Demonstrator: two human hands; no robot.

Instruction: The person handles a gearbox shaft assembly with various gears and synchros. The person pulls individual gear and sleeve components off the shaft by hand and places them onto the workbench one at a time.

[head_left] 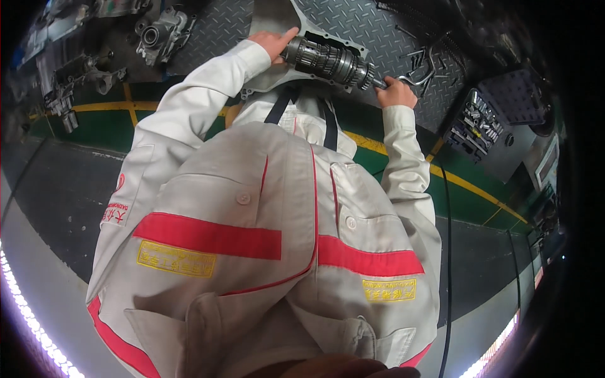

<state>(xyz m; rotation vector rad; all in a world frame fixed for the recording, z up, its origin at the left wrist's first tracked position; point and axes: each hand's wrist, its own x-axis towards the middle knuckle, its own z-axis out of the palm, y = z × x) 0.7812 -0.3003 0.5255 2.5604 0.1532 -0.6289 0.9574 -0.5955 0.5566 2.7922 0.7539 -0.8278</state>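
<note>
A steel gear shaft (328,62) with several toothed gears lies slantwise across the opening of a light grey gearbox housing (270,77). My left hand (272,45) is closed around the shaft's left end, its thumb on top. At the other end, my right hand (397,93) grips the thin bare tip of the shaft, fingers curled around it. How far the gears sit inside the housing, I cannot tell.
The bench top (214,28) is dark tread plate. Hand tools and a curved metal bar (431,69) lie right of the housing. An open socket set case (476,126) is further right. Metal castings (154,38) stand at the left. Yellow lines (479,195) cross the green floor.
</note>
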